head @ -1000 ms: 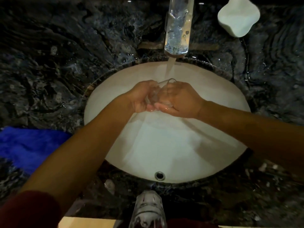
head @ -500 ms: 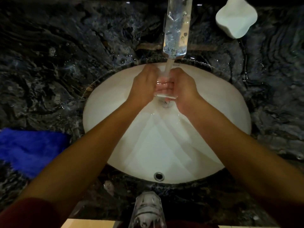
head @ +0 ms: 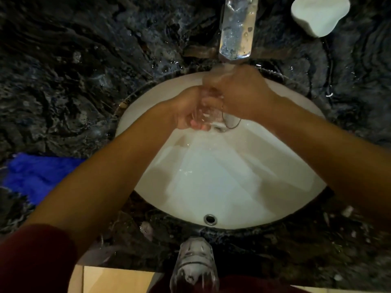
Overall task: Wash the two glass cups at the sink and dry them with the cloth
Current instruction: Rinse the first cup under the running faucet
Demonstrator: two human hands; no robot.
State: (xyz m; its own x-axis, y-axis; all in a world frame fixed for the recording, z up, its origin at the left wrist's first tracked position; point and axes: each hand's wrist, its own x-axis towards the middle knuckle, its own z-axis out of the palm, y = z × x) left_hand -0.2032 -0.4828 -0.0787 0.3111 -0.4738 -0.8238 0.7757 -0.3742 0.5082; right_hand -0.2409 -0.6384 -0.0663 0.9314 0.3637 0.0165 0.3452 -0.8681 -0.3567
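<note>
Both hands are gripping one glass cup point(head: 208, 112) over the sink point(head: 211, 176): left hand point(head: 188, 111) now cradling it lower, right hand point(head: 239, 92) risen under the tap point(head: 237, 28), rinsing continuing.

A white rounded soap bar point(head: 319, 14) sits on the dark marbled stone desk point(head: 74, 70), right of the faucet. Pale tiled floor point(head: 114, 280) shows below the desk edge.

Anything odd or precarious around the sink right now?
Second glass cup stands at the counter's near edge, below the basin; an elbow could knock it off. Counter is splashed. Both hands hold the other cup under running water.
</note>
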